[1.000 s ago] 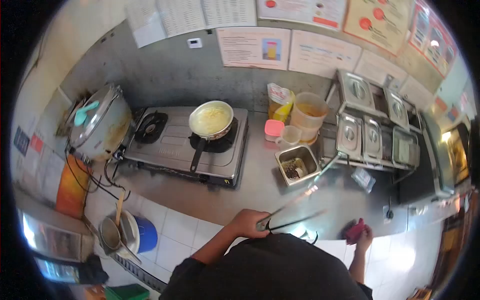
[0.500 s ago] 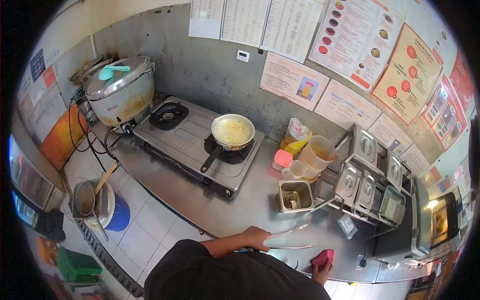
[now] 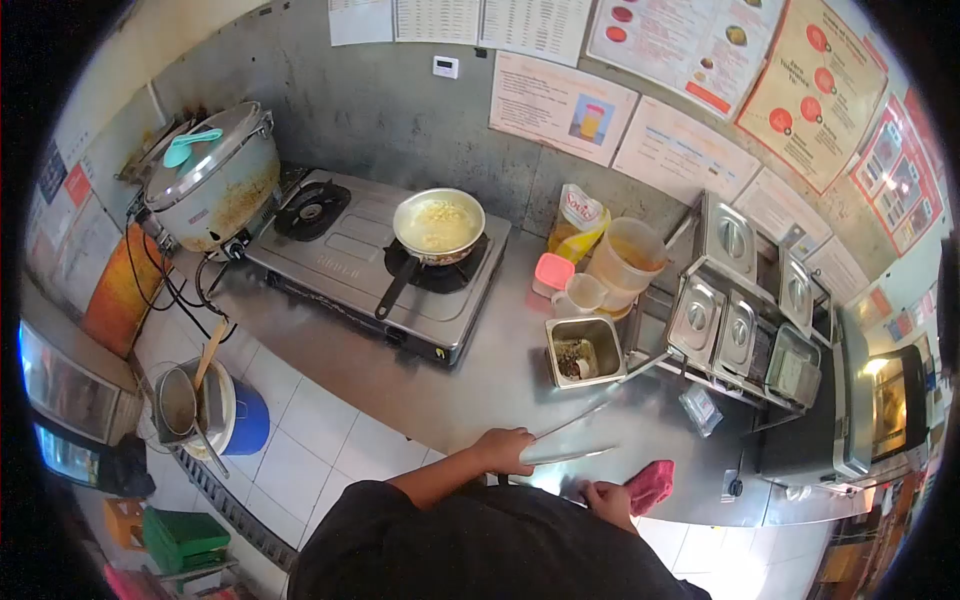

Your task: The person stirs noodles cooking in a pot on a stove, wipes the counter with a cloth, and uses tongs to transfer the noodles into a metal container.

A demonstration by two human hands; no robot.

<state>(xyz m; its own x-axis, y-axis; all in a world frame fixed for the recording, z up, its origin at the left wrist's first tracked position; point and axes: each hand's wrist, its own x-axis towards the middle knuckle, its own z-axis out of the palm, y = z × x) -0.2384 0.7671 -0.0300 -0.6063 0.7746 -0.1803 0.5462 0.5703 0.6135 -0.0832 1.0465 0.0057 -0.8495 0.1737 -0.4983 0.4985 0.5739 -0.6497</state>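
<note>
Our left hand (image 3: 503, 451) is closed around the handle end of metal tongs (image 3: 575, 452), whose arms spread apart over the steel counter (image 3: 420, 395). Our right hand (image 3: 607, 498) has its fingers curled, a red cloth (image 3: 650, 487) against its outer side; we can't tell whether it grips anything. Ahead and slightly right of our left hand sits a square steel container (image 3: 585, 353) with dark bits inside. Farther off, ahead-left, we see a frying pan (image 3: 438, 228) of pale yellow food on the gas stove's (image 3: 345, 262) right burner.
</note>
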